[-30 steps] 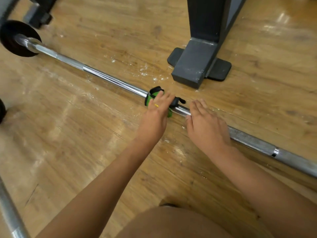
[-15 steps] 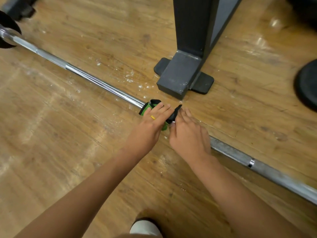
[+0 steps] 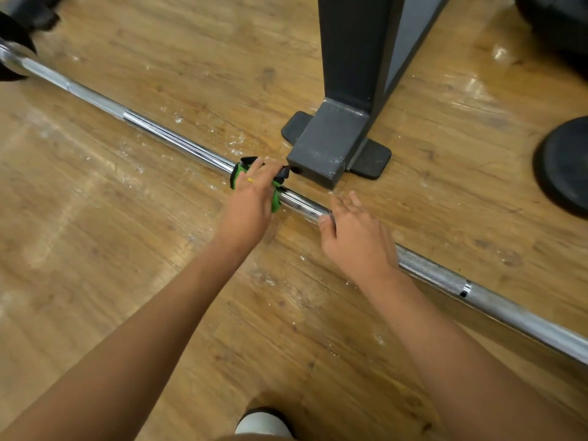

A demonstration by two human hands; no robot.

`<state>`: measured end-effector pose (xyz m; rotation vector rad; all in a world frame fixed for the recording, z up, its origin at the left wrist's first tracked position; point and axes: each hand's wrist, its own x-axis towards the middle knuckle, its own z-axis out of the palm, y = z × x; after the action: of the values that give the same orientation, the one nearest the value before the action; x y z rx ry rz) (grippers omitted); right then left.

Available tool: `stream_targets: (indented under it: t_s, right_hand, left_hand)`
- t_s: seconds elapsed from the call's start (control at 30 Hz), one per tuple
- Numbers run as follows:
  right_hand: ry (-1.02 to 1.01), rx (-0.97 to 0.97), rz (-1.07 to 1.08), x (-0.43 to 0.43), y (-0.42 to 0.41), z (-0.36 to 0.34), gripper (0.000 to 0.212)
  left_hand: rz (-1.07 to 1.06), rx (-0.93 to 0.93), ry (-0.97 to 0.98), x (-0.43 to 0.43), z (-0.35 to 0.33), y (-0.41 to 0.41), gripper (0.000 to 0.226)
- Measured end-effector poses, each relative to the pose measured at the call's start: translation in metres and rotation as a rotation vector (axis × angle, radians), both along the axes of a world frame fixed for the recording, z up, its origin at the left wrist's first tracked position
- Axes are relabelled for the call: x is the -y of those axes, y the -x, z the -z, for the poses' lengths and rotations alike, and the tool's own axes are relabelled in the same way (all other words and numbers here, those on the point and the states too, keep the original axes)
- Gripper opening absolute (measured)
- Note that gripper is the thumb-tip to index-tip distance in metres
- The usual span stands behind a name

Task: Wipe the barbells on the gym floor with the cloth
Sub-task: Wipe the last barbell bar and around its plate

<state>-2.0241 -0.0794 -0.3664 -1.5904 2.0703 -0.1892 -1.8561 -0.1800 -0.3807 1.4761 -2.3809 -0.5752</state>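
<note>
A long chrome barbell (image 3: 178, 143) lies diagonally on the wooden floor, from a black plate at the far left to the lower right. A green and black cloth (image 3: 239, 177) is wrapped over the bar near its middle. My left hand (image 3: 251, 198) lies on top of the cloth, its fingers curled over it and the bar. My right hand (image 3: 356, 230) rests on the bar just to the right, fingers fairly straight across it and thumb at the near side. A stretch of bare bar shows between the two hands.
A dark grey steel rack post with a black rubber foot (image 3: 331, 148) stands just behind the bar. A black weight plate (image 3: 564, 163) lies on the floor at the right. Another black plate (image 3: 12, 43) sits at the bar's far left end. My shoe (image 3: 262, 423) shows at the bottom.
My right hand has slid away from the cloth, to the right along the bar. My left hand stays on the cloth. The camera has shifted a little.
</note>
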Motion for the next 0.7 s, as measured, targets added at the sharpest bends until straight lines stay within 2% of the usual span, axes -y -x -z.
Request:
stream_targets:
  t_s: [0.2,0.37,0.57,0.7]
  right_hand:
    - [-0.025,0.026,0.024,0.005,0.009,-0.005,0.052]
    - [-0.035,0.006,0.016,0.007,0.014,-0.005,0.054]
    - [0.018,-0.195,0.028,-0.001,0.006,0.005,0.062]
    - [0.02,-0.248,0.021,-0.006,0.004,0.005,0.064]
  left_hand:
    - [0.229,0.034,0.027,-0.033,0.012,0.005,0.061]
    - [0.017,0.039,-0.024,0.004,0.003,0.021,0.045]
    - [0.194,0.057,0.008,-0.02,-0.002,0.025,0.049]
    - [-0.041,0.071,-0.037,0.023,-0.006,0.021,0.045]
